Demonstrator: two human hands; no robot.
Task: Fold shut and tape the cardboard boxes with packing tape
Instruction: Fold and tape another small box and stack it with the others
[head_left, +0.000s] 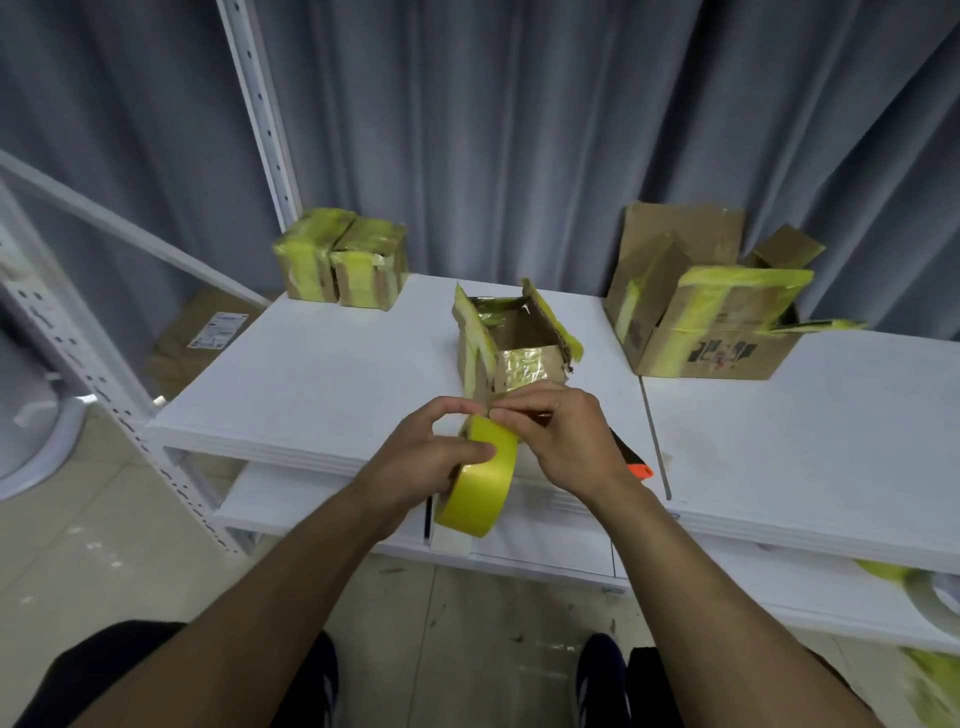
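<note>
A roll of yellow packing tape (480, 486) is held upright above the front edge of the white table (322, 379). My left hand (431, 457) grips the roll from the left, thumb across its outer face. My right hand (558, 436) pinches at the top of the roll, where the tape's end lies. Just behind the hands stands a small cardboard box (511, 345) with its flaps up and open, patched with old yellow tape. A larger open box (706, 312) sits at the right back. Two small taped boxes (343, 262) stand at the left back.
An orange-and-black tool (631, 460) lies on the table under my right wrist. A white slotted shelf post (260, 109) rises at the left. Another tape roll (935, 597) lies on the lower shelf at the right. Grey curtains hang behind.
</note>
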